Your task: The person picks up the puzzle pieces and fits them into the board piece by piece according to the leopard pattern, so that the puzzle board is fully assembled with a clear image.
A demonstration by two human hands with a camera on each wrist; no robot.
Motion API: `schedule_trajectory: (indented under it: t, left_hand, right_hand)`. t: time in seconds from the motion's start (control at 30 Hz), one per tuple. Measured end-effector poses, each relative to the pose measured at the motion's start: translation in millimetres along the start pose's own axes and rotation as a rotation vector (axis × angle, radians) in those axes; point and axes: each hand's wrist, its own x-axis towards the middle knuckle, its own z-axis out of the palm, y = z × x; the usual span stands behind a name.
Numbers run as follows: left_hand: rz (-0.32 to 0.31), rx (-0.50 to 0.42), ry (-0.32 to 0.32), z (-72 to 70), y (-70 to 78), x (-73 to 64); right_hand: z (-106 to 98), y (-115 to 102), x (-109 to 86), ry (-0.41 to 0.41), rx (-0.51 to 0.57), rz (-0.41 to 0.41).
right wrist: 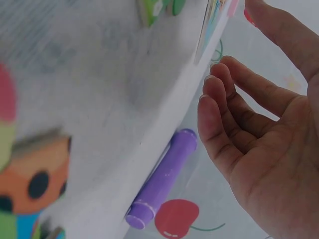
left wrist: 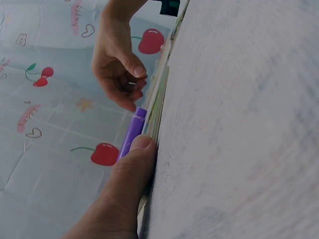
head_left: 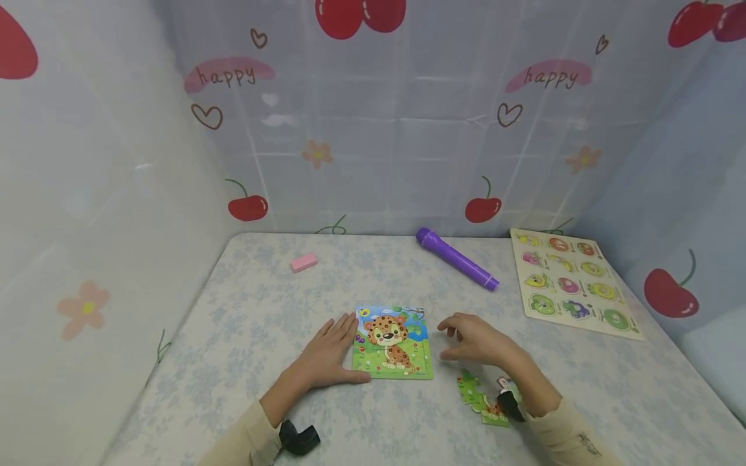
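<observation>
A square jigsaw puzzle board (head_left: 393,343) with a spotted leopard cub on green grass and blue sky lies flat on the table. My left hand (head_left: 327,357) rests along its left side, fingers extended at the left edge and thumb at the lower left corner. In the left wrist view, the thumb (left wrist: 130,174) lies against the board's edge. Just right of the board hovers my right hand (head_left: 474,340), its fingers loosely bent and holding nothing. Loose puzzle pieces (head_left: 468,388), green and leopard-spotted, lie below the right hand, partly hidden by the wrist.
A purple toy microphone (head_left: 457,259) lies behind the board, toward the right. At the far right is a board of fruit pictures (head_left: 571,285). A pink block (head_left: 304,262) sits at the back left. Printed curtains (head_left: 373,129) enclose the table's back and sides.
</observation>
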Motion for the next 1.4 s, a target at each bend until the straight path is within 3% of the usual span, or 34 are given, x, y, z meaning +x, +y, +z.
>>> schedule_trajectory:
  t: [0.47, 0.63, 1.0, 1.23, 1.4]
  left_hand:
    - [0.007, 0.013, 0.009, 0.0, 0.0, 1.3]
    - [0.010, 0.002, 0.010, -0.5, 0.8, 0.4]
    - [0.019, -0.001, 0.010, 2.1, -2.9, 0.2]
    - [0.013, 0.006, 0.009, 2.0, -3.4, 0.1]
    - [0.010, 0.006, 0.000, 0.3, -1.8, 1.5]
  right_hand:
    - [-14.7, 33.5, -32.2, 0.059, 0.022, -0.046]
    - [-19.6, 47.6, -45.7, 0.072, 0.036, -0.026]
    - [-16.7, 62.1, -69.4, -0.020, 0.083, 0.162]
    - [-13.0, 71.3, -84.7, -0.043, 0.101, 0.149]
    - [-11.1, 76.0, -92.6, -0.053, 0.043, 0.104]
